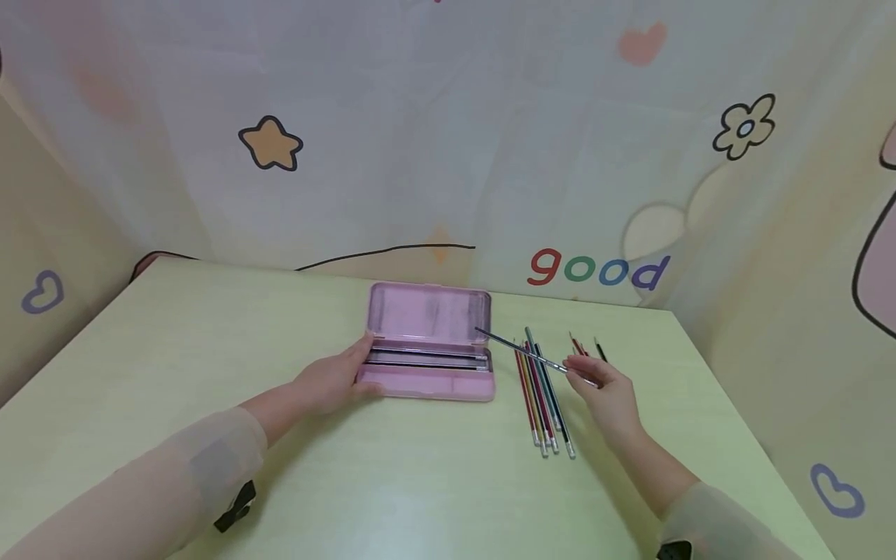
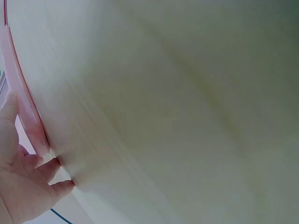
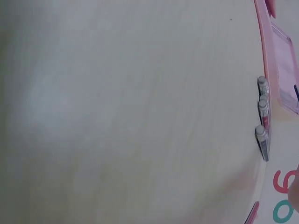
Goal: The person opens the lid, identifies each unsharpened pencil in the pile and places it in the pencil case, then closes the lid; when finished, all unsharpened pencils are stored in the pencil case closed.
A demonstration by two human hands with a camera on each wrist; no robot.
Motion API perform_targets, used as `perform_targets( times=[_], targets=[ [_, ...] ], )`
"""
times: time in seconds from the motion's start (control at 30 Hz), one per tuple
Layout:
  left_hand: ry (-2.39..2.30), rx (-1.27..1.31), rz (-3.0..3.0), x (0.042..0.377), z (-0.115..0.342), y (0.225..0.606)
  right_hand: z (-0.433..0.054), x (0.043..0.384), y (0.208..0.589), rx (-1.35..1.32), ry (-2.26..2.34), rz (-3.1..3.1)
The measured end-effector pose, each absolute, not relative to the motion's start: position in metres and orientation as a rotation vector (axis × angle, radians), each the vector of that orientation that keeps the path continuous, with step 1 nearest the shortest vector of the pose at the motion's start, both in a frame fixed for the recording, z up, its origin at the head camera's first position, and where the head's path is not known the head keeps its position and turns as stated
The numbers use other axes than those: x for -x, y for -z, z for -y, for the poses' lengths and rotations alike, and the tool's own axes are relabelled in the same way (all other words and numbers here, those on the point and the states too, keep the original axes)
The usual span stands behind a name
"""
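— What's being held?
— The left hand (image 1: 336,383) grips the open pencil case (image 1: 413,381) at its nine-o'clock end; the right hand (image 1: 607,395) pinches one pencil (image 1: 504,341) near its end, the far end pointing toward ten.
— And the rest?
— Two pencils (image 1: 427,365) lie inside the case; a loose bunch (image 1: 538,393) lies on the worktop (image 1: 434,474), toward its four o'clock.
— Handling tips?
— I'd keep the case braced, level the held pencil with that pair, and avoid the raised lid (image 1: 406,311).
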State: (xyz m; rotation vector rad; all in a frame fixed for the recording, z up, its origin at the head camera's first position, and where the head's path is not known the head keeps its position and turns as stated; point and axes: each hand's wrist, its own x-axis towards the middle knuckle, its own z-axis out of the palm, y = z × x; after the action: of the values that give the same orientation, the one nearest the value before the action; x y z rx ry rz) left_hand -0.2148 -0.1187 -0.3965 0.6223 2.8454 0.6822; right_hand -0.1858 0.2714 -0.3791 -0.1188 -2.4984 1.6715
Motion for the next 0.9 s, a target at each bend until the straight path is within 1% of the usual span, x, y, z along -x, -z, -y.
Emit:
perform_targets(
  times=[0.27, 0.5, 0.9],
  targets=[
    [-0.667, -0.629, -2.848, 0.216, 0.119, 0.397, -0.248, 0.2, 0.383, 0.053, -1.735, 2.579],
    [-0.66, -0.636, -2.834, 0.216, 0.117, 0.4, -0.229, 0.205, 0.385, 0.021, -1.698, 2.638],
    [-0.66, -0.618, -2.843, 0.216, 0.118, 0.395, -0.21, 0.219, 0.382, -0.155, -1.731, 2.726]
  ],
)
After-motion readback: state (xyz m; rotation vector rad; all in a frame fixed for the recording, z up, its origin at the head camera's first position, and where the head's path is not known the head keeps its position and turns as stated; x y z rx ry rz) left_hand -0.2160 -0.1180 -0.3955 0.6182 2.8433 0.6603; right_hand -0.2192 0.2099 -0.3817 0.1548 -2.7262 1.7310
